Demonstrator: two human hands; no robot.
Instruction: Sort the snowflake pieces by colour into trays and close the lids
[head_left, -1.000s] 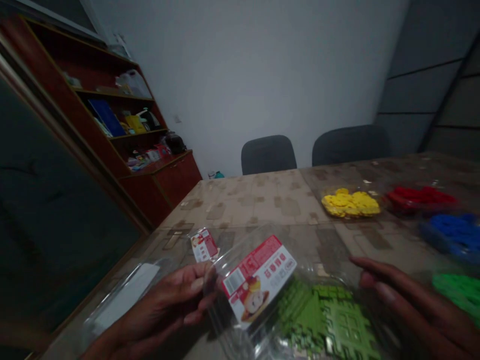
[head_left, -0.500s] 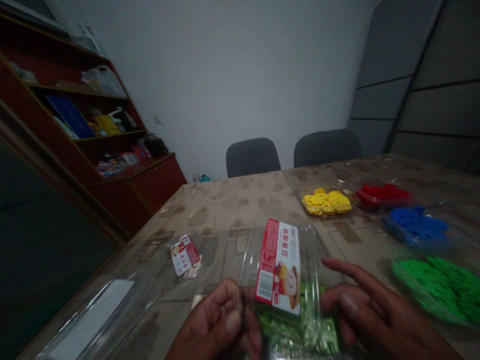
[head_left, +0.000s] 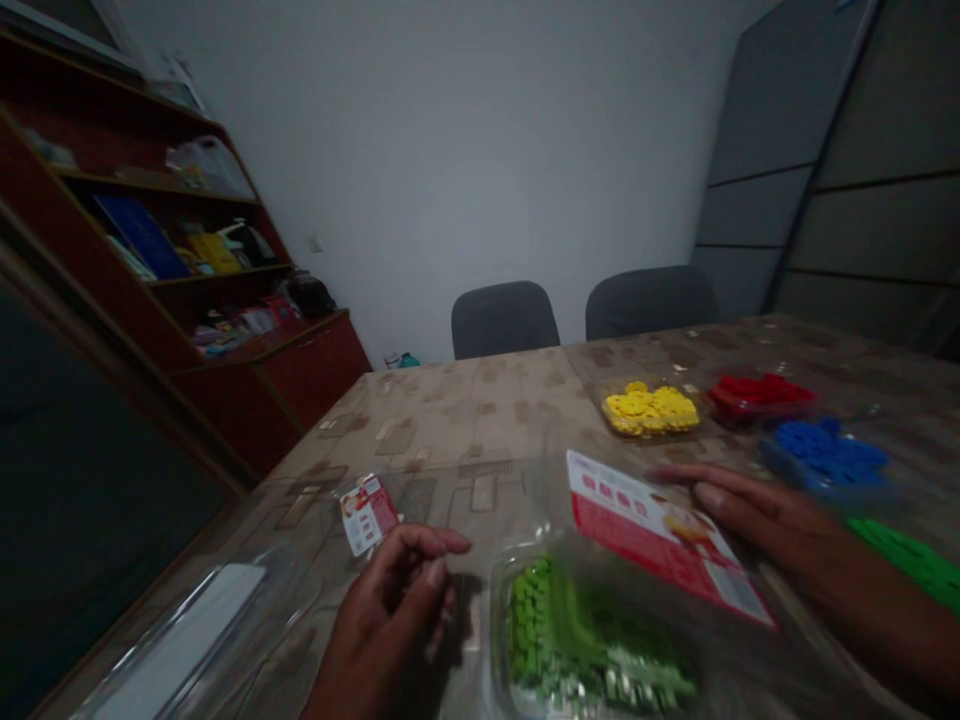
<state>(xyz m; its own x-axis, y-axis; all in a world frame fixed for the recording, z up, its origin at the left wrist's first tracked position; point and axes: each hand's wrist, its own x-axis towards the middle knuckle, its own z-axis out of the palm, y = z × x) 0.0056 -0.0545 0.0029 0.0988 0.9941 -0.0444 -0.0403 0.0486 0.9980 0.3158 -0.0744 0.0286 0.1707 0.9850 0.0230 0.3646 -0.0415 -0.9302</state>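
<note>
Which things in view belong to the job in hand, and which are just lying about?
In use, it seems:
labelled clear lid, at the right hand
green pieces in the tub beneath it

Lying about, apparently:
yellow pieces
red pieces
blue pieces
chairs

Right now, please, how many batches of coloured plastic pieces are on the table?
5: light-green pieces right of the left hand; then, left to right, yellow pieces, red pieces, blue pieces and, partly behind the right forearm, bright-green pieces. More may be hidden.
</note>
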